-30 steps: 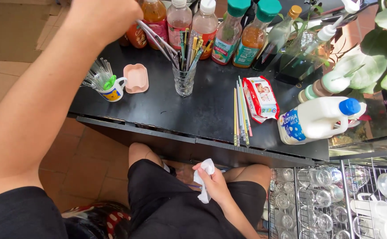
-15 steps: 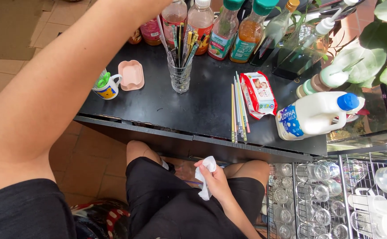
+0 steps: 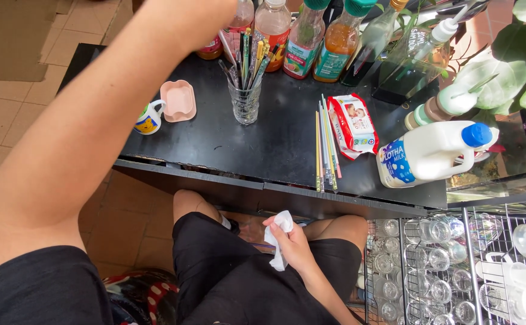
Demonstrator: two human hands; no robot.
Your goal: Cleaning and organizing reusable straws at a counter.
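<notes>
My right hand (image 3: 293, 245) rests in my lap, below the front edge of the black table (image 3: 214, 144), and is closed on a crumpled white tissue (image 3: 280, 232). My left arm (image 3: 94, 132) stretches up over the table's left side toward a glass of straws (image 3: 245, 96) and the bottles (image 3: 302, 36) behind it. That hand is cut off by the top of the picture. A small printed mug (image 3: 148, 118) and a pink dish (image 3: 178, 100) sit just right of the arm.
Several loose straws (image 3: 326, 144), a red-and-white wipes pack (image 3: 354, 123) and a white milk jug with a blue cap (image 3: 431, 151) lie on the table's right half. A wire rack of upturned glasses (image 3: 431, 265) stands at the lower right, and plant leaves (image 3: 519, 66) hang above it.
My left arm has reached farther up and right, so its hand has left the picture. The view has shifted slightly. My right hand keeps the tissue in my lap.
</notes>
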